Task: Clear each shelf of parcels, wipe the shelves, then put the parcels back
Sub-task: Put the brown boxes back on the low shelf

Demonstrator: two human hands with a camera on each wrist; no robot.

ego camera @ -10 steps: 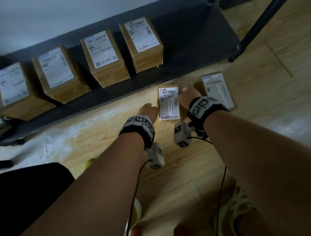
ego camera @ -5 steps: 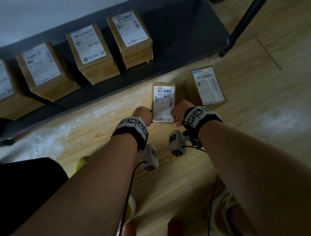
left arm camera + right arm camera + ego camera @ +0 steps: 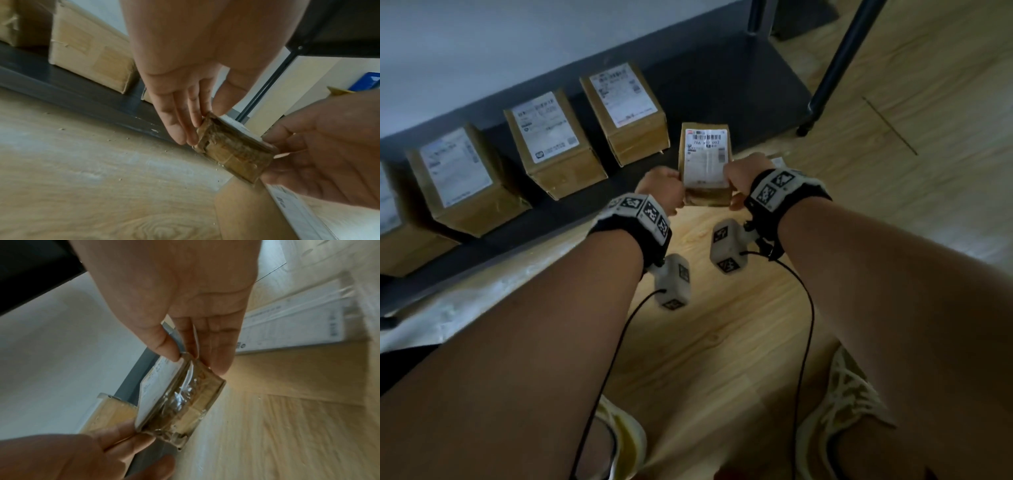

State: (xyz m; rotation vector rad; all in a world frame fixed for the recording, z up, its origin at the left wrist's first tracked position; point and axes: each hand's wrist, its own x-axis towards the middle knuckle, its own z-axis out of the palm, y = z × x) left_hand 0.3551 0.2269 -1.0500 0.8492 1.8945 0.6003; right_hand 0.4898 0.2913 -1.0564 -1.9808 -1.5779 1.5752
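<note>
Above the floor, near the shelf edge (image 3: 599,192), left hand (image 3: 664,192) and right hand (image 3: 739,178) pinch the parcel (image 3: 707,161) at its sides, so the putting-back step seems underway, and next it needs lowering onto the free shelf place.

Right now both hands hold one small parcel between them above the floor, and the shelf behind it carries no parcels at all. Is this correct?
Not quite. The left hand and right hand do hold the small parcel between them, but the shelf is not bare: the head view shows a row of parcels standing on it.
</note>
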